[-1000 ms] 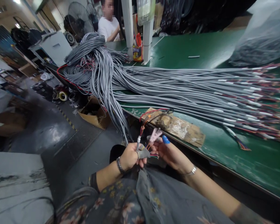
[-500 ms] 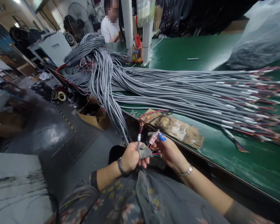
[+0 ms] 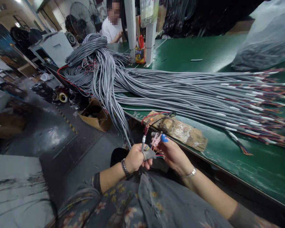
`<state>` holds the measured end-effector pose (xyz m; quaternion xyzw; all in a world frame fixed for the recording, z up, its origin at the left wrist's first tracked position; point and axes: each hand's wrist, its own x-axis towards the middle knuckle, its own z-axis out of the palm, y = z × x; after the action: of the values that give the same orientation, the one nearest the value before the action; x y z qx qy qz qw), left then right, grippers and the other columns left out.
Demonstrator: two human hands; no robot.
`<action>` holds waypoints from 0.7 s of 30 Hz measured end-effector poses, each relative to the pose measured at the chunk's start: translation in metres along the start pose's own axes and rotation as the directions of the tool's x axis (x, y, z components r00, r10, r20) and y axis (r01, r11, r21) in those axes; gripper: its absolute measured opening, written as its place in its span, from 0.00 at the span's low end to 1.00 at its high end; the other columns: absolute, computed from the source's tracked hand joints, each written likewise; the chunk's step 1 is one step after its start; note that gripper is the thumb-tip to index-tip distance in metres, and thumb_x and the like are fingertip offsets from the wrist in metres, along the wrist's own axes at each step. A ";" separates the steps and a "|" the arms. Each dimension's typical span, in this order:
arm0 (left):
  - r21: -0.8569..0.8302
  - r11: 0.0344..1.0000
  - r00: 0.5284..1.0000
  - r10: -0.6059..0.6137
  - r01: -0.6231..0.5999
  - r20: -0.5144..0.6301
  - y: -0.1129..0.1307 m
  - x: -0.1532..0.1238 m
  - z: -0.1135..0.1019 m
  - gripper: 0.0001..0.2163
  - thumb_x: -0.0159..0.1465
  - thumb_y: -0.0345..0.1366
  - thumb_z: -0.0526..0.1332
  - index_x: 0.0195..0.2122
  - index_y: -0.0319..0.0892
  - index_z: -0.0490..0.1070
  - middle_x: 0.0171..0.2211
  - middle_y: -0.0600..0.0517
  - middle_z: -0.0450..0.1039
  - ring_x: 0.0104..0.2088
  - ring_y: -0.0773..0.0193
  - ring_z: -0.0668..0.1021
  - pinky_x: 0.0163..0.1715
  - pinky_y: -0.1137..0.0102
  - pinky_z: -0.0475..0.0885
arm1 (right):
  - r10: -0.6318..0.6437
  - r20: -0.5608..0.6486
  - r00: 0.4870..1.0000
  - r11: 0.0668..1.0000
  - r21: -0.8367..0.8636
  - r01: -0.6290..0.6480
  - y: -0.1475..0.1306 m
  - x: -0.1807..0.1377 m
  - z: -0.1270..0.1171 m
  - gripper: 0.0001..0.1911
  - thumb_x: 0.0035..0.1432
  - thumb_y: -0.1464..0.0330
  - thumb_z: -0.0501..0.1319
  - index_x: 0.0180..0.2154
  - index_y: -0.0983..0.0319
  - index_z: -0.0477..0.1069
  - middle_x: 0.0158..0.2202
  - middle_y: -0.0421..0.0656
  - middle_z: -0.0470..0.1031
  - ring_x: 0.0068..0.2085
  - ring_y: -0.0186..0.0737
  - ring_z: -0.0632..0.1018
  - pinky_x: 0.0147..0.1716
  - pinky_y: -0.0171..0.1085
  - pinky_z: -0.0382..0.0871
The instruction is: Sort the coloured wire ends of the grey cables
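My left hand (image 3: 136, 157), with grey fabric covers on its fingertips, is closed around a grey cable (image 3: 143, 146). A white sleeve (image 3: 144, 138) sits near that cable's end, above the fist, where a bunch of dark red, black and orange wires (image 3: 146, 129) fans out. Thin coloured wires (image 3: 159, 156) stick out past the left fingertips toward the right. My right hand (image 3: 174, 155), a blue cover on its thumb, pinches a small pinkish flat piece (image 3: 156, 139); its exact kind cannot be made out. An orange wire runs just below this piece, between the hands.
Many grey cables (image 3: 171, 85) stretch across the green table (image 3: 180, 47), their stripped ends at the right. A worn cardboard piece (image 3: 190, 134) lies at the table edge. An open carton (image 3: 96, 118) stands on the floor. A person (image 3: 111, 28) sits beyond the white post (image 3: 130, 28).
My left hand and the cable have shifted slightly to the right. The pinkish piece in my right hand has turned a little, and both hands keep their grip.
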<state>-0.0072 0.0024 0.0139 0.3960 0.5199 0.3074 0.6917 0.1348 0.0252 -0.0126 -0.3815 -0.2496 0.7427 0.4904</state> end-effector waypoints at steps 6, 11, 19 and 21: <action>0.000 1.000 1.000 -0.003 0.003 -0.008 -0.002 0.001 0.000 0.15 0.46 0.45 0.65 0.17 0.39 0.63 0.13 0.55 0.67 0.09 0.73 0.66 0.08 0.78 0.50 | 0.024 0.017 1.000 0.999 0.031 -0.024 0.000 -0.002 0.001 0.20 0.42 0.50 0.68 0.30 0.59 0.76 0.29 0.41 0.76 0.30 0.38 0.72 0.28 0.35 0.67; -0.019 1.000 1.000 0.011 -0.011 -0.008 -0.004 -0.006 -0.003 0.17 0.46 0.47 0.66 0.18 0.39 0.63 0.12 0.55 0.67 0.09 0.73 0.66 0.08 0.79 0.50 | 0.126 0.109 0.986 0.989 0.067 -0.134 -0.001 -0.002 0.000 0.24 0.45 0.45 0.63 0.29 0.60 0.74 0.26 0.41 0.73 0.24 0.35 0.70 0.25 0.35 0.66; -0.109 0.993 0.994 0.042 -0.053 -0.099 -0.004 -0.008 -0.003 0.16 0.45 0.46 0.65 0.19 0.40 0.63 0.13 0.56 0.67 0.09 0.73 0.67 0.08 0.79 0.51 | -0.009 0.053 0.999 1.000 -0.004 0.009 0.002 -0.001 0.000 0.17 0.46 0.53 0.67 0.27 0.61 0.73 0.22 0.38 0.69 0.23 0.32 0.65 0.24 0.33 0.61; -0.120 0.991 0.994 0.041 -0.054 -0.104 -0.003 -0.006 -0.002 0.16 0.45 0.46 0.65 0.20 0.40 0.63 0.13 0.56 0.67 0.09 0.73 0.66 0.08 0.79 0.51 | -0.027 0.055 0.998 0.999 -0.023 0.028 0.001 -0.003 0.001 0.17 0.48 0.53 0.66 0.26 0.61 0.72 0.22 0.38 0.68 0.23 0.33 0.65 0.24 0.34 0.61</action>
<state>-0.0105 -0.0036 0.0138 0.3490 0.5249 0.3749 0.6798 0.1338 0.0221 -0.0122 -0.3632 -0.2770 0.7431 0.4891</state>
